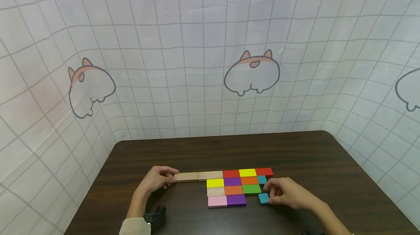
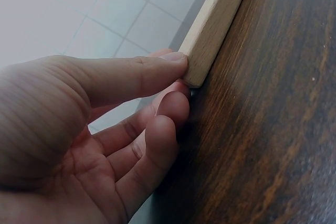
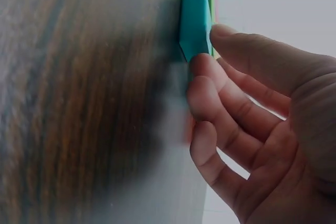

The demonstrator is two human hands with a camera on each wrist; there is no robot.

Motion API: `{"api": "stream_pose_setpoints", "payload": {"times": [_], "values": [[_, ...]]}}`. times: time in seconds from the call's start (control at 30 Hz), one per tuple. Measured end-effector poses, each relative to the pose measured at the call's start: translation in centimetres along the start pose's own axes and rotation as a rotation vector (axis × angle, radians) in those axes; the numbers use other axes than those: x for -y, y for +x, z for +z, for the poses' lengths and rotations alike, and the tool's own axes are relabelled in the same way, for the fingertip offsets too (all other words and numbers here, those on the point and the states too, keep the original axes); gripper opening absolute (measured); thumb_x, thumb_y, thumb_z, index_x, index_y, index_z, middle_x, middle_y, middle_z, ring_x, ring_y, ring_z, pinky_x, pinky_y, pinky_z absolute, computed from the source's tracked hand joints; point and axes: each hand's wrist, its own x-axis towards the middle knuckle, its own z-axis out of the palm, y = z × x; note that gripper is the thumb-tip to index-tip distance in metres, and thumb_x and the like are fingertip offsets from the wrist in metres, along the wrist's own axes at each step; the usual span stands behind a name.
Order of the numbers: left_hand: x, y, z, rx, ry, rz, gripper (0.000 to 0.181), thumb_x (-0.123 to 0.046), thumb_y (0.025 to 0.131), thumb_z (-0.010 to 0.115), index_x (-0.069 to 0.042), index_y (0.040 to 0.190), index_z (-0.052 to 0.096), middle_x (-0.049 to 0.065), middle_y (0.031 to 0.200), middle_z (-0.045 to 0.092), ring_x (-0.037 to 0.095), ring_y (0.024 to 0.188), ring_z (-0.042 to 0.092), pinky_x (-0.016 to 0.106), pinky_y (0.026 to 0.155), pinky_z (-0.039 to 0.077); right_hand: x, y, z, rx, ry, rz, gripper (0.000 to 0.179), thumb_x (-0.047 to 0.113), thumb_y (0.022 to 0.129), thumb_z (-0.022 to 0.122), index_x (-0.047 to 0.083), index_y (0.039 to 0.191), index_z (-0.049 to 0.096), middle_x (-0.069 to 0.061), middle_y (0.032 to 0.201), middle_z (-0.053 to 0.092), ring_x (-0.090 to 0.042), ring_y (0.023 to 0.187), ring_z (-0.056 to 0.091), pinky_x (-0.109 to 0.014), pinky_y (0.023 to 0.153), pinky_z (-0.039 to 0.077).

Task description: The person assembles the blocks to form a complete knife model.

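Note:
My left hand (image 1: pixel 158 178) pinches the near left end of a plain wooden block (image 1: pixel 187 177), which lies flat on the table. In the left wrist view, the thumb presses the end of this block (image 2: pixel 218 24) while the other fingers curl loosely below. A second wooden block (image 1: pixel 210 175) continues the row to the right. My right hand (image 1: pixel 290 193) holds a small teal block (image 1: pixel 263 199) at its right edge; the right wrist view shows thumb and fingertips at this teal block (image 3: pixel 195 24). Another teal block (image 1: pixel 261 180) lies just beyond the fingers, beside an orange block (image 1: pixel 249 180).
Several coloured blocks lie flat in joined rows between the hands, among them a green (image 1: pixel 251 189), a pink (image 1: pixel 217 201) and a purple block (image 1: pixel 236 200). The dark wooden table (image 1: pixel 197 151) ends at a gridded curtain (image 1: pixel 183 81).

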Motion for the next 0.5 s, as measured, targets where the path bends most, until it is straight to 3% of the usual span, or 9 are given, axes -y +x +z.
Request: {"api": "stream_pose_setpoints", "payload": {"times": [0.5], "values": [[-0.05, 0.01, 0.08, -0.006, 0.007, -0.001, 0.023, -0.007, 0.092, 0.075, -0.005, 0.114, 0.077, 0.004, 0.081, 0.068, 0.019, 0.071, 0.062, 0.033, 0.064, 0.053, -0.2, 0.29, 0.46, -0.016, 0.027, -0.018, 0.014, 0.014, 0.093, 0.075, 0.008, 0.104, 0.07, 0.007, 0.082, 0.066, -0.002, 0.073, 0.059, -0.021, 0.067, 0.052]]}}
